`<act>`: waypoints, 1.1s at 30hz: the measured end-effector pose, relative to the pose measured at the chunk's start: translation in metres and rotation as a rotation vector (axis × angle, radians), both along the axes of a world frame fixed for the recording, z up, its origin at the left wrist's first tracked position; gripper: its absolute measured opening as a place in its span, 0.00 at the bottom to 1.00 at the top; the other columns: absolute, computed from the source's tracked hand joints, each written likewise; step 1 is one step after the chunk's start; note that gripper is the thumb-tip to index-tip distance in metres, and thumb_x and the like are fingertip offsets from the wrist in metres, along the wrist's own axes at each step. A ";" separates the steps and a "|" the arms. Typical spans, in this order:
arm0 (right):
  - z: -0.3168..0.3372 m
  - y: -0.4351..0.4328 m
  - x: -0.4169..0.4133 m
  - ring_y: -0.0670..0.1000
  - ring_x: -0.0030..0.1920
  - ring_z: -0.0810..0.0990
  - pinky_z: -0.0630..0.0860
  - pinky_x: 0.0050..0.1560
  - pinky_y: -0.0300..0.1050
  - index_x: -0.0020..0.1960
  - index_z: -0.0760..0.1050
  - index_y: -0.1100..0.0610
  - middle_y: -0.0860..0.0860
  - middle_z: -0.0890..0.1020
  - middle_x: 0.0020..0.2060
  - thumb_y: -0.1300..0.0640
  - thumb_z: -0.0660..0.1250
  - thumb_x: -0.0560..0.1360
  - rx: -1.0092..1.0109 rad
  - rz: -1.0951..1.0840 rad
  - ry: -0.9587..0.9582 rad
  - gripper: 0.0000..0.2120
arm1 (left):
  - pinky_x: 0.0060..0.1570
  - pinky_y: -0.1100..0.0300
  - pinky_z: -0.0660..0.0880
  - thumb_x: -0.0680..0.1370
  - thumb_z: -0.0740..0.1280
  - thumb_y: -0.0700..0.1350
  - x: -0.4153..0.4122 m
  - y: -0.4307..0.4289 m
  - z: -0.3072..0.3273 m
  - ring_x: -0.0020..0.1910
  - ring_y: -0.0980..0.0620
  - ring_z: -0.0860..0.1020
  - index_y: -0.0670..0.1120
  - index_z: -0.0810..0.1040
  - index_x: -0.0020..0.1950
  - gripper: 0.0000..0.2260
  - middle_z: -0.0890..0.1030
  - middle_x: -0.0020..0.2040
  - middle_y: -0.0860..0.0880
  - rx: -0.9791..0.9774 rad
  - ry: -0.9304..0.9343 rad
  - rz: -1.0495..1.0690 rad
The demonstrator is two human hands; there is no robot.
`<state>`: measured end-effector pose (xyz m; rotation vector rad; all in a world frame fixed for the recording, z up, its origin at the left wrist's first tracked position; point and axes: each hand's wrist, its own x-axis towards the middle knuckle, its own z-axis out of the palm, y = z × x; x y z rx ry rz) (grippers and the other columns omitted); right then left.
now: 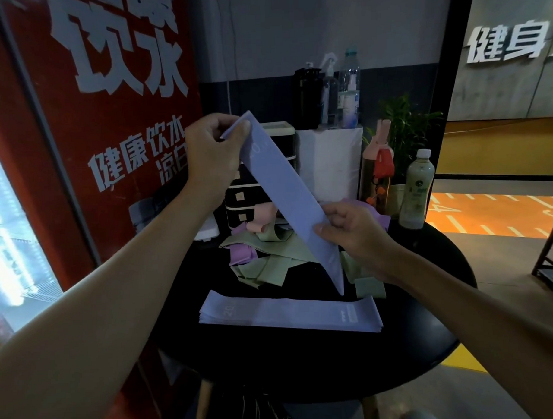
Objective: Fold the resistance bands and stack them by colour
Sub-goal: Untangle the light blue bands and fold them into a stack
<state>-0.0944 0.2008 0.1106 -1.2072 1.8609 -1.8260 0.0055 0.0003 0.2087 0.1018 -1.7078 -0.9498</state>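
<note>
A pale blue resistance band (284,193) is held flat and slanted above the round black table (305,365). My left hand (210,152) pinches its upper end and my right hand (354,231) grips it near the lower end, with the tip hanging past my fingers. Below, a flat stack of pale blue bands (288,312) lies near the table's middle. Behind it sits a loose heap of green bands (271,262), purple bands (244,254) and a pink band (259,216).
At the table's back stand a small black drawer unit (242,198), a white box (330,160) topped with bottles, a pink-capped flask (377,174) and a green drink bottle (415,192). A red sign panel (109,121) rises on the left; orange floor lies to the right.
</note>
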 end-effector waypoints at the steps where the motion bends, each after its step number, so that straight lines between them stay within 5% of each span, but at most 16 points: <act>1: -0.001 0.002 -0.001 0.50 0.50 0.84 0.81 0.52 0.43 0.57 0.77 0.58 0.53 0.85 0.50 0.66 0.67 0.77 0.014 -0.005 -0.002 0.10 | 0.42 0.62 0.79 0.79 0.68 0.42 0.001 -0.003 0.001 0.39 0.61 0.80 0.52 0.80 0.45 0.05 0.82 0.42 0.53 0.010 0.002 0.003; 7: -0.015 0.011 -0.001 0.51 0.47 0.83 0.78 0.52 0.46 0.52 0.80 0.62 0.55 0.86 0.47 0.63 0.68 0.77 0.188 -0.013 0.022 0.06 | 0.40 0.59 0.79 0.79 0.68 0.43 0.010 -0.024 -0.008 0.39 0.58 0.80 0.47 0.81 0.49 0.03 0.83 0.42 0.50 0.064 0.005 0.055; 11: -0.030 0.024 -0.005 0.52 0.41 0.77 0.71 0.43 0.48 0.48 0.78 0.64 0.61 0.82 0.41 0.58 0.69 0.77 0.309 -0.032 0.086 0.08 | 0.41 0.54 0.80 0.79 0.68 0.44 0.022 -0.039 -0.026 0.38 0.58 0.80 0.45 0.81 0.50 0.04 0.81 0.40 0.53 0.053 -0.038 0.130; 15: -0.042 0.039 -0.007 0.57 0.45 0.80 0.76 0.48 0.50 0.52 0.78 0.62 0.65 0.82 0.48 0.58 0.70 0.77 0.292 -0.022 -0.006 0.07 | 0.44 0.50 0.81 0.80 0.68 0.44 0.036 -0.053 -0.052 0.40 0.54 0.80 0.42 0.81 0.51 0.06 0.81 0.41 0.51 0.122 -0.098 0.178; 20: -0.057 0.053 -0.008 0.56 0.43 0.80 0.78 0.47 0.50 0.51 0.76 0.63 0.65 0.82 0.46 0.61 0.71 0.75 0.209 -0.143 -0.127 0.08 | 0.36 0.61 0.77 0.79 0.69 0.43 0.057 -0.055 -0.098 0.33 0.60 0.78 0.41 0.81 0.48 0.05 0.81 0.38 0.48 0.164 -0.192 0.198; 24: -0.072 0.057 -0.006 0.46 0.35 0.80 0.73 0.35 0.36 0.46 0.76 0.64 0.59 0.82 0.35 0.65 0.70 0.74 0.190 -0.284 0.039 0.04 | 0.37 0.63 0.73 0.79 0.70 0.45 0.071 -0.048 -0.140 0.34 0.56 0.76 0.41 0.81 0.44 0.08 0.81 0.39 0.45 0.132 -0.314 0.212; 29: -0.092 0.060 -0.012 0.56 0.40 0.82 0.76 0.41 0.54 0.39 0.77 0.55 0.53 0.83 0.35 0.63 0.72 0.73 0.241 -0.387 0.195 0.07 | 0.34 0.72 0.70 0.78 0.71 0.42 0.079 -0.041 -0.175 0.33 0.59 0.75 0.40 0.80 0.41 0.07 0.80 0.37 0.46 0.097 -0.402 0.241; 33: -0.099 0.060 -0.013 0.49 0.41 0.83 0.78 0.45 0.52 0.39 0.79 0.53 0.48 0.83 0.37 0.60 0.72 0.73 0.272 -0.446 0.229 0.05 | 0.37 0.69 0.71 0.77 0.72 0.43 0.084 -0.040 -0.191 0.37 0.62 0.78 0.49 0.79 0.40 0.06 0.81 0.38 0.51 0.098 -0.437 0.226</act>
